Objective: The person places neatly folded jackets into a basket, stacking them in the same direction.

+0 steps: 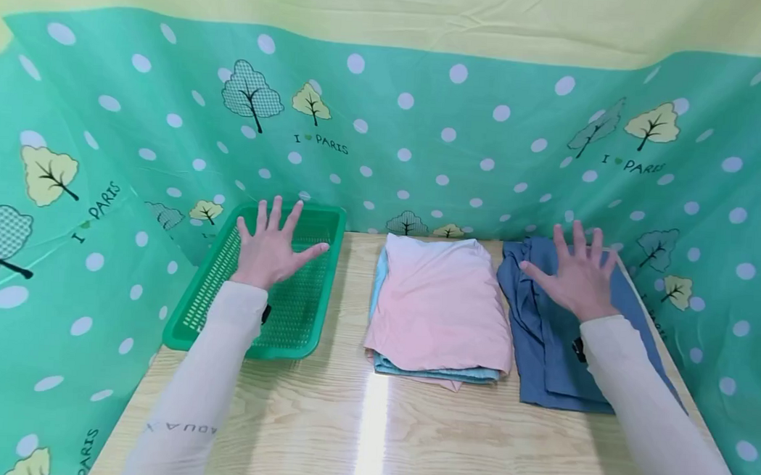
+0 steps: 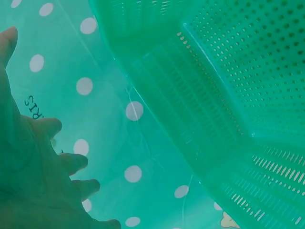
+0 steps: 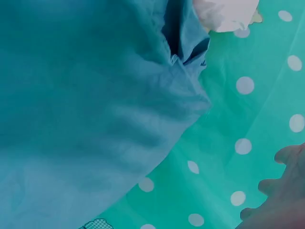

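Observation:
My left hand (image 1: 270, 252) is spread above the green plastic basket (image 1: 330, 292), fingers straight and holding nothing. The basket has perforated walls and nothing shows inside it. Over the folded blue cloth (image 1: 544, 349) at the right, my right hand (image 1: 577, 278) hovers with its fingers fanned out, also holding nothing. Between the hands lies a stack of folded cloth, a pink piece (image 1: 442, 307) on top and a light blue piece (image 1: 438, 370) showing beneath. In the left wrist view the basket's mesh wall (image 2: 190, 105) appears beside the hand; the right wrist view shows the blue cloth (image 3: 95, 114) close up.
Everything stands on a light wooden table (image 1: 316, 430) with a bright strip of reflected light. A green polka-dot curtain (image 1: 426, 138) printed with trees surrounds the table at the back and both sides.

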Tool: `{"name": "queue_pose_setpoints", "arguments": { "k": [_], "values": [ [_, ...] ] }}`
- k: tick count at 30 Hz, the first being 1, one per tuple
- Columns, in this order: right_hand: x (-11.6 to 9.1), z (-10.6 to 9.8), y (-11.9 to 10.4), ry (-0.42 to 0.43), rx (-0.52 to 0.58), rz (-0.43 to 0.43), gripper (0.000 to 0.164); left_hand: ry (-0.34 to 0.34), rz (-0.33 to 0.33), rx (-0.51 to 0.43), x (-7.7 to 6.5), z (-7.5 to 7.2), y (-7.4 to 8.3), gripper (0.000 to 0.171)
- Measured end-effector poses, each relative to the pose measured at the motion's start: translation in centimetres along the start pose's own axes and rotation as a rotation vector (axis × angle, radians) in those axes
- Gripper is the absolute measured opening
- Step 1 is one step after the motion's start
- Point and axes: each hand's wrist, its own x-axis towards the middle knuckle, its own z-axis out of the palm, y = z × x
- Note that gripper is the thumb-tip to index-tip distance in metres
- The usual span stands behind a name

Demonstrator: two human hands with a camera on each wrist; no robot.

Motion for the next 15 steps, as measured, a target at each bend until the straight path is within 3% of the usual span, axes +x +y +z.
{"name": "queue_pose_setpoints", "arguments": {
  "k": [4, 9, 15],
  "values": [
    [-0.5, 0.3, -0.8, -0.016, 0.009, -0.013, 0.106, -0.030, 0.019, -0.002, -0.9, -0.3, 1.2, 0.103],
    [-1.4, 0.7, -2.1, -0.042, 0.035, -0.050, 0.095, -0.041, 0.088, -0.024, -2.5, -1.0, 4.2, 0.093],
    [-2.3, 1.5, -3.7, -0.195, 0.080, -0.113, 0.068, -0.068, 0.191, -0.110, -4.1, -1.1, 7.5, 0.075]
  ]
}}
